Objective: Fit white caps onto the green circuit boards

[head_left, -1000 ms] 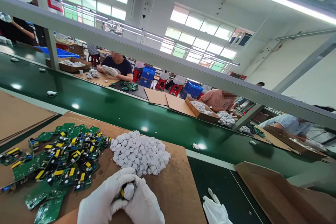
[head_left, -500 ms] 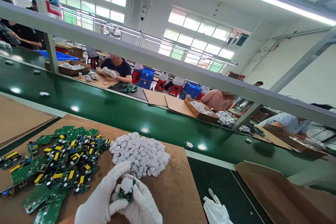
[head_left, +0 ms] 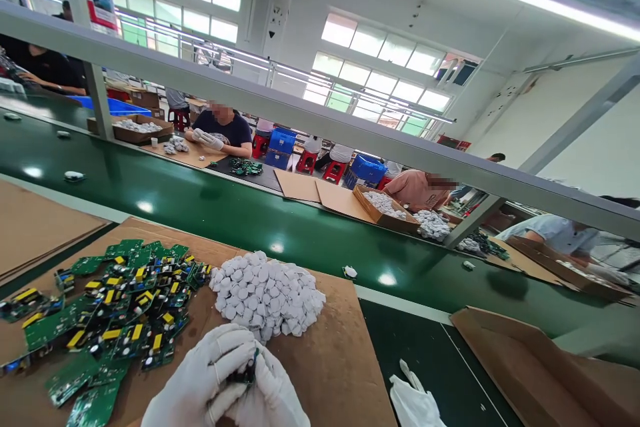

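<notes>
**Circuit board clasped between two gloved hands at the bench's near edge**

Circuit board (head_left: 246, 373), small and green, sits low in the head view, pinched between both white-gloved hands so that only a dark sliver of it shows. The left hand (head_left: 200, 380) curls its fingers over the top of the board, its grip closed on it; the right hand (head_left: 273, 397) presses in from the other side, also closed on the board, and the two gloves touch each other around it. Whether a white cap sits on the board cannot be told, since the fingers cover it.

Just beyond the hands lies a heap of white round caps (head_left: 267, 293) on a brown cardboard sheet (head_left: 340, 360) that covers the bench. To the left of the heap, touching its edge, spreads a pile of green boards (head_left: 115, 307) with yellow and black parts, some overlapping, some lying flat near the cardboard's near corner. A spare white glove (head_left: 415, 400) lies crumpled on the dark mat to the right, well apart from the hands, and an open cardboard box (head_left: 540, 367) stands farther right.

Behind the cardboard runs a green conveyor belt (head_left: 250, 213) carrying a few small white pieces. Across it, other people sit at their own cartons of white caps.
</notes>
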A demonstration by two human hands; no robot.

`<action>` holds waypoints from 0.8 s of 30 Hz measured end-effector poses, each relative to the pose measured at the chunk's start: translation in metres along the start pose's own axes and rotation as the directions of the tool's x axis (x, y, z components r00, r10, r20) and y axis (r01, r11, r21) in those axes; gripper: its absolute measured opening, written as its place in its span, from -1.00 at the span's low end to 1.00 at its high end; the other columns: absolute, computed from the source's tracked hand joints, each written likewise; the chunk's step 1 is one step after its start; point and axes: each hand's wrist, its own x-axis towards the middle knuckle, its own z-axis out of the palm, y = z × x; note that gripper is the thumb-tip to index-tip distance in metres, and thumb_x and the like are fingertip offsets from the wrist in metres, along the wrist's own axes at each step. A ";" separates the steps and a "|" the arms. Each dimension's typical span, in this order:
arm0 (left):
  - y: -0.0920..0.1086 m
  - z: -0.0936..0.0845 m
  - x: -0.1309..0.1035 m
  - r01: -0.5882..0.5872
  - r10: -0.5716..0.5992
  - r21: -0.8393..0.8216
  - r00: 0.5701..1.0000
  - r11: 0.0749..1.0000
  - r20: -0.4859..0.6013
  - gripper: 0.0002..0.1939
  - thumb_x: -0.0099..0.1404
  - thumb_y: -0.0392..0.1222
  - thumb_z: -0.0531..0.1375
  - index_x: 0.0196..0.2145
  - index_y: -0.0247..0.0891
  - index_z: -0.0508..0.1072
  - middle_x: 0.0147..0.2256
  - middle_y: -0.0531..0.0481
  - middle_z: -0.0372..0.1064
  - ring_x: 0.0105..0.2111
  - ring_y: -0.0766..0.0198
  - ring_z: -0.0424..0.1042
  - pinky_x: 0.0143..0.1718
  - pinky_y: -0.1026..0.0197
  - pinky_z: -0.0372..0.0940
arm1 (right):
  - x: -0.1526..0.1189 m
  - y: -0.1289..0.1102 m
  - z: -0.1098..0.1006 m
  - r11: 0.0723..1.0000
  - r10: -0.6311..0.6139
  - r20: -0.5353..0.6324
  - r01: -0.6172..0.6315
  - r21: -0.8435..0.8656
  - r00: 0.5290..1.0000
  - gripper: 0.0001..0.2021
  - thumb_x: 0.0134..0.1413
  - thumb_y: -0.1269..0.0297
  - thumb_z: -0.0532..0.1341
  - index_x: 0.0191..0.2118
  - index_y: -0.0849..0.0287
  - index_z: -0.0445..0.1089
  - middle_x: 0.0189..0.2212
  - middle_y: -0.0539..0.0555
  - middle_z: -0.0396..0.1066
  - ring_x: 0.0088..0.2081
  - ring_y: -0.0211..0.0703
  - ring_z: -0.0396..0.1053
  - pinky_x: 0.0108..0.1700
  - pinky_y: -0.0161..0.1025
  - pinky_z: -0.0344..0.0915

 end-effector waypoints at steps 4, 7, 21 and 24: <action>-0.005 0.004 -0.001 -0.014 0.015 0.015 0.998 1.000 -0.056 -0.51 0.34 -0.25 0.11 0.20 -0.03 0.20 0.05 -0.04 0.44 0.03 0.11 0.44 0.01 0.22 0.40 | 0.001 0.003 0.002 1.000 -0.018 -0.024 0.018 0.015 1.000 -0.70 0.21 0.17 0.18 -0.01 0.22 0.35 -0.09 0.11 0.41 -0.16 -0.14 0.43 -0.14 -0.09 0.43; -0.003 0.010 0.003 -0.123 0.138 0.109 0.979 0.986 -0.148 -0.62 0.38 -0.27 0.05 0.13 -0.08 0.31 -0.04 -0.04 0.52 -0.04 0.12 0.48 0.01 0.19 0.39 | 0.003 0.007 0.003 0.999 -0.037 -0.049 0.038 0.022 0.998 -0.70 0.21 0.17 0.18 0.00 0.21 0.34 -0.08 0.11 0.41 -0.15 -0.14 0.43 -0.14 -0.09 0.43; 0.000 0.001 0.003 -0.032 0.031 -0.063 0.999 0.998 -0.023 -0.57 0.33 -0.32 0.11 0.12 -0.03 0.35 0.08 -0.04 0.41 0.07 0.07 0.40 0.09 0.09 0.34 | 0.008 0.016 0.003 0.995 -0.097 -0.083 0.100 0.027 0.992 -0.58 0.16 -0.03 0.16 -0.02 0.19 0.35 -0.08 0.13 0.42 -0.10 -0.07 0.41 -0.08 0.00 0.39; 0.002 -0.002 0.001 0.182 -0.175 -0.347 0.983 0.920 0.051 -0.46 0.36 -0.28 0.07 0.24 0.07 0.17 0.20 0.04 0.27 0.13 0.13 0.34 0.02 0.21 0.40 | 0.012 0.013 0.007 0.996 -0.090 -0.047 0.090 0.008 0.995 -0.49 0.01 -0.17 0.20 -0.06 0.13 0.37 -0.13 0.15 0.43 -0.06 0.03 0.41 -0.04 0.08 0.37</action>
